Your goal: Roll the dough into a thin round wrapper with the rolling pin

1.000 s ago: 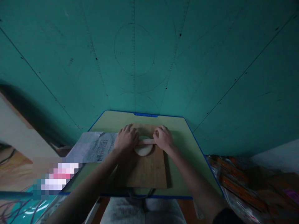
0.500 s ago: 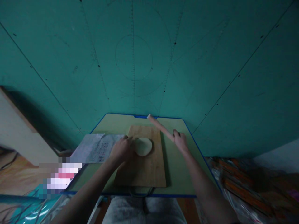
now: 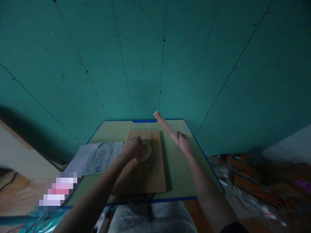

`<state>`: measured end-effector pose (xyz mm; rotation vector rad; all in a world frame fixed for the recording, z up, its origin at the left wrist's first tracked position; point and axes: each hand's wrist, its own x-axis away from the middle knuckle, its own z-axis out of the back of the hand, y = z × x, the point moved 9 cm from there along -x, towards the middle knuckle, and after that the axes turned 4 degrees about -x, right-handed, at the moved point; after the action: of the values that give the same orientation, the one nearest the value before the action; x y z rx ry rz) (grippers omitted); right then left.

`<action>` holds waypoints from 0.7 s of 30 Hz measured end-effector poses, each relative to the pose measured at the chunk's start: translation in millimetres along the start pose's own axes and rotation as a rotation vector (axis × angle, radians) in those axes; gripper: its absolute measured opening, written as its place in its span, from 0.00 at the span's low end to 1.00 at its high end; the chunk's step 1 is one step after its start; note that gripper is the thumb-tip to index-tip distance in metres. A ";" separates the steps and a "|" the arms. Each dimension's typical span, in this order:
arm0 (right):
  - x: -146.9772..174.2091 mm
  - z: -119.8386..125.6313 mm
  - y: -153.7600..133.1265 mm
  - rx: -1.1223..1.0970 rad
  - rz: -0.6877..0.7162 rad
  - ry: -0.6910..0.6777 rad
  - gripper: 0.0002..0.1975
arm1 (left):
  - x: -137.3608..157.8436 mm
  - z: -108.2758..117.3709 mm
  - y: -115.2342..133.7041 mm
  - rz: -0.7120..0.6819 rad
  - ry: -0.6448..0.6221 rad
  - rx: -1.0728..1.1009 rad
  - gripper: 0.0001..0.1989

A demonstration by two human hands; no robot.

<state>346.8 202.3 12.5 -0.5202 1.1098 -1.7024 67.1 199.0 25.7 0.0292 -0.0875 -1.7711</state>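
Observation:
A flat, pale round of dough (image 3: 146, 152) lies on the wooden cutting board (image 3: 150, 178). My left hand (image 3: 132, 146) is over its left side, fingers curled down and closed at its edge; the fingertips and that part of the dough are hidden. To the right of the board, my right hand (image 3: 184, 142) is wrapped round one end of a wooden rolling pin (image 3: 165, 125). The pin is raised and points up and to the left, clear of the dough.
Under the board is a folding table (image 3: 182, 181) with a blue edge, against a green wall (image 3: 145, 64). A printed paper sheet (image 3: 97, 158) lies left of the board. Plastic-wrapped stuff (image 3: 255, 184) covers the floor at the right.
My left hand has come further over the dough round, covering more of its left side. The rolling pin stays raised in my right hand. The whole view has shifted slightly.

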 end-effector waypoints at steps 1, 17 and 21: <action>0.2 -0.6 1.1 -0.023 -0.012 -0.003 0.22 | -0.2 -0.6 -0.5 0.003 -0.010 0.007 0.20; 5.7 -3.6 -1.5 -0.120 -0.063 -0.046 0.19 | 5.5 3.6 7.1 -0.027 0.025 0.084 0.16; 5.9 -3.2 -1.9 -0.114 -0.058 -0.049 0.19 | 9.2 5.4 9.3 -0.043 0.054 0.104 0.13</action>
<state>341.0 198.5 11.7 -0.6686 1.1710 -1.6740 74.0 188.3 32.1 0.1551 -0.1406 -1.8058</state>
